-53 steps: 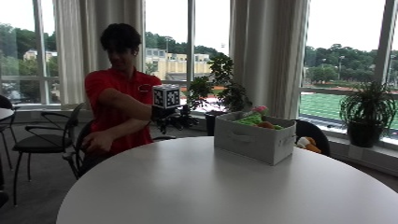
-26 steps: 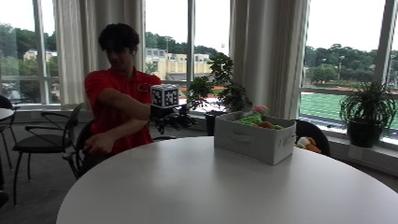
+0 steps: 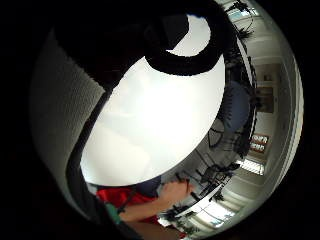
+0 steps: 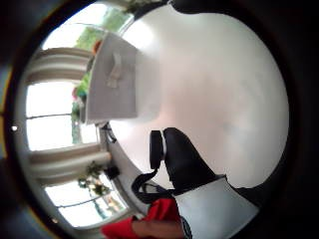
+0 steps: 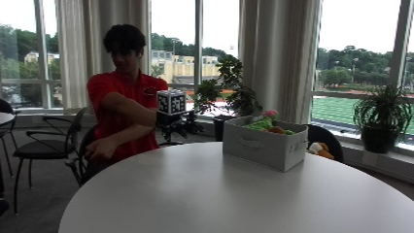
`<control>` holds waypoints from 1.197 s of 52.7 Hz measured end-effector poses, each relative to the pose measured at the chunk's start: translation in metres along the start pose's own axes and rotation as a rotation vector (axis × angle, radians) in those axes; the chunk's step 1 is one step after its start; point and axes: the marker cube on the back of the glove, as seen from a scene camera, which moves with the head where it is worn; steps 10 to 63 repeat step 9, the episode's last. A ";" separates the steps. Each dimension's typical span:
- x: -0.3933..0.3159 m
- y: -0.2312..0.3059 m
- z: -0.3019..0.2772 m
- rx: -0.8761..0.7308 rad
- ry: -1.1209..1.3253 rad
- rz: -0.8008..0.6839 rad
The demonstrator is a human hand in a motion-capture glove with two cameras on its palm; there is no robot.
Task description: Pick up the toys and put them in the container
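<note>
Toys point(image 5: 268, 124), green, pink and orange plush, already piled inside grey fabric box point(image 5: 262, 145) near round white table's point(image 5: 213, 194) far edge. Gloved right hand point(image 5: 178, 127) raised beside box, holding nothing; finger spread hard to tell. Task apparently finished; only withdrawal left.

The gloved right hand point(image 5: 178, 125) is raised at chest height, forearm across the body, its fingers point(image 5: 184, 130) hanging loosely, holding nothing. The bare left hand point(image 5: 98, 149) rests low.
</note>
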 end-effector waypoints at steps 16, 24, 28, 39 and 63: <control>-0.009 0.010 0.000 0.004 0.013 -0.016; -0.009 0.010 0.000 0.004 0.013 -0.016; -0.009 0.010 0.000 0.004 0.013 -0.016; -0.009 0.010 0.000 0.004 0.013 -0.016; -0.009 0.010 0.000 0.004 0.013 -0.016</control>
